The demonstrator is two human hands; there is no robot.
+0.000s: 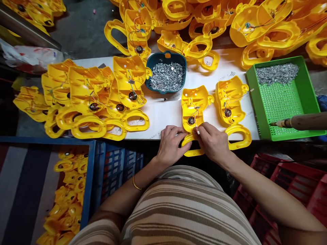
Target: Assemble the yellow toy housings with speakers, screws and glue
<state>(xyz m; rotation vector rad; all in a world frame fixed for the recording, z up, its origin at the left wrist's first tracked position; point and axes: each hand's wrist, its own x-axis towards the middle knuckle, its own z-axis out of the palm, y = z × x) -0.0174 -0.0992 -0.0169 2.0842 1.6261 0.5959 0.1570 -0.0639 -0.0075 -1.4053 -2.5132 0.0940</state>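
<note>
A yellow plastic shell (194,102) with a small round speaker and thin wires lies open side up at the near edge of the white table (163,115). My left hand (171,142) rests curled on the shell's handle loop and steadies it. My right hand (212,141) pinches a thin wire end at the shell's lower part, just below the speaker. A second yellow shell (230,102) with the same speaker lies just right of my right hand.
A dark teal bowl (166,58) of small silver screws stands behind the shell. A green tray (283,102) holds more screws at the right, with a wooden-handled tool (301,121) over it. Yellow shells pile at left (89,98) and rear. A blue crate (88,177) holds several more.
</note>
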